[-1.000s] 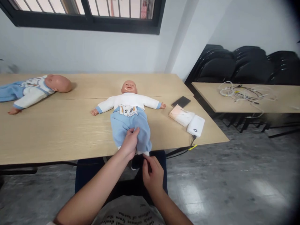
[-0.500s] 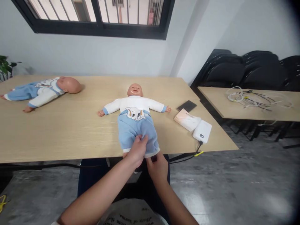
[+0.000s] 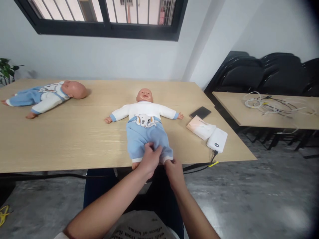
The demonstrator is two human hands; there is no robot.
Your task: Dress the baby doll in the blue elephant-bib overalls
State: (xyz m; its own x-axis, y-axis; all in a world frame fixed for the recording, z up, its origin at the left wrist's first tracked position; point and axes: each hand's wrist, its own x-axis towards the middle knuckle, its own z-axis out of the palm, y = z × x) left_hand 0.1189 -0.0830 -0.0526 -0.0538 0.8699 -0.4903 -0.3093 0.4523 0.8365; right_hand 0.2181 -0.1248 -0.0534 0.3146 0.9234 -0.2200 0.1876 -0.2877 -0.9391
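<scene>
A baby doll (image 3: pixel 144 113) in a white top and light blue trousers (image 3: pixel 147 137) lies on its back in the middle of the wooden table (image 3: pixel 74 139), feet toward me. My left hand (image 3: pixel 149 159) is closed, pinching the trouser cloth between the legs near the table's front edge. My right hand (image 3: pixel 174 169) is closed on the doll's foot (image 3: pixel 167 161) at the end of the right-hand trouser leg. A second doll (image 3: pixel 47 96) in the same clothes lies on the table at the far left.
A dark phone (image 3: pixel 200 112), a pale pouch (image 3: pixel 199 126) and a white power bank (image 3: pixel 216 140) with a cable lie right of the doll. A second table (image 3: pixel 234 109) with tangled cables (image 3: pixel 271 103) stands at right, black chairs (image 3: pixel 261 74) behind it. A plant (image 3: pixel 6 69) shows at far left.
My right hand has come up from below the table edge and closed on the doll's foot. My left hand keeps its pinch on the trousers. The view has shifted slightly.
</scene>
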